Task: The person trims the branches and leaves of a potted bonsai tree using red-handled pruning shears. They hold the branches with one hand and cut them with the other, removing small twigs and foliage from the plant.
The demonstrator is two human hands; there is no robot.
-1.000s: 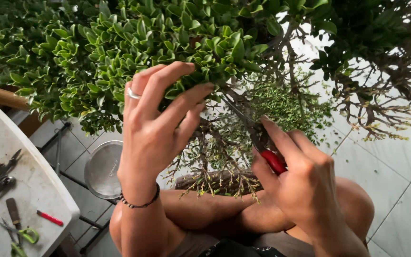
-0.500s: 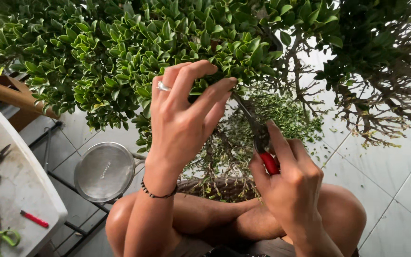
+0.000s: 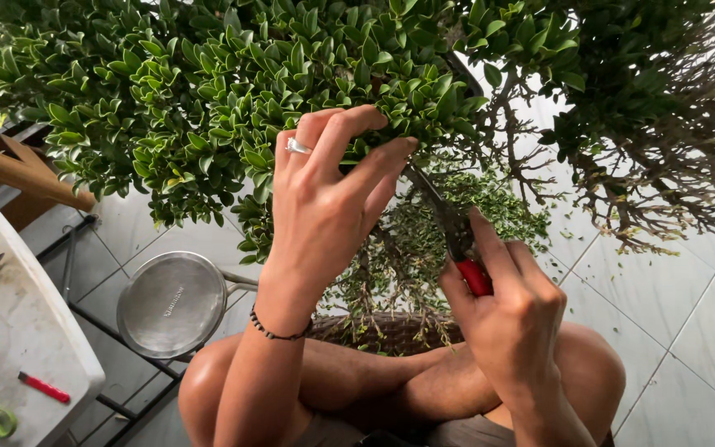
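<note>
Clippings (image 3: 490, 207) already litter the floor under the bush (image 3: 233, 91), much foliage uncut. Left hand (image 3: 324, 207) pinches a leafy twig; right hand (image 3: 511, 310) grips red-handled shears (image 3: 455, 236), blades at that twig.

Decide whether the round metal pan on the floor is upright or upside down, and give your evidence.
Upside down, it seems. The metal pan shows a flat, closed, brushed disc facing up, with no rim wall or hollow visible; its handle points toward the person's knee.

Leafy green bonsai (image 3: 208, 91); red-handled shears (image 3: 455, 240) point up, blades apparently among twigs.
</note>
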